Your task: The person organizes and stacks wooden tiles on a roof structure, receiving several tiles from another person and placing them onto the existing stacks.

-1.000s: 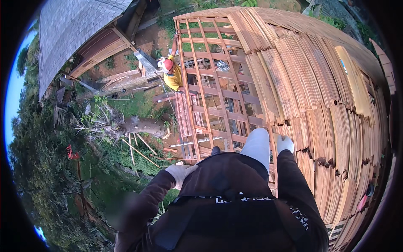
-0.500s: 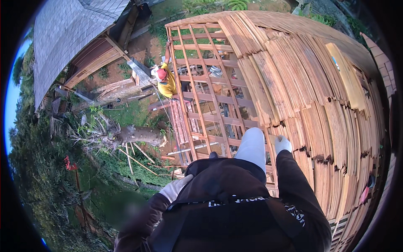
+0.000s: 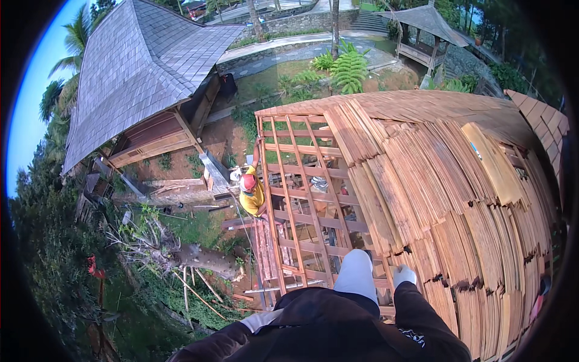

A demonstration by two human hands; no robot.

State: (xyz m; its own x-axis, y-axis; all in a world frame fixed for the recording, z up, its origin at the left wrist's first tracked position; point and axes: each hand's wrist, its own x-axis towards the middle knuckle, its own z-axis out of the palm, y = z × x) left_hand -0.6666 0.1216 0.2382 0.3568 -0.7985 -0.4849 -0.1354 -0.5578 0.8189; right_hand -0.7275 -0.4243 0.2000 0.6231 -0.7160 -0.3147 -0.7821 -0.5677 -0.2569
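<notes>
My gloved right hand point(image 3: 404, 276) is closed on the wooden edge where the shingle bundles point(image 3: 422, 181) meet the open battens point(image 3: 307, 199). My gloved left hand point(image 3: 258, 320) rests against the side of my dark jacket point(image 3: 325, 335), its fingertips partly hidden by the cloth. My pale-clad knee point(image 3: 356, 277) rests on the roof between my hands. Long rows of split wooden shingles lie over the right half of the roof, with a lighter yellowish board point(image 3: 491, 163) on top.
A co-worker point(image 3: 251, 193) in a yellow shirt and red cap stands at the lattice's left edge, one arm raised to it. Grey-roofed hut point(image 3: 139, 78) upper left, small gazebo point(image 3: 422, 45) behind, felled trunk point(image 3: 205, 259) below left, pink-handled tool point(image 3: 537, 304) far right.
My view has tilted up: the roof, co-worker and both my hands sit lower in the picture, and the path and gazebo have come into view. My right hand stays on the wooden edge.
</notes>
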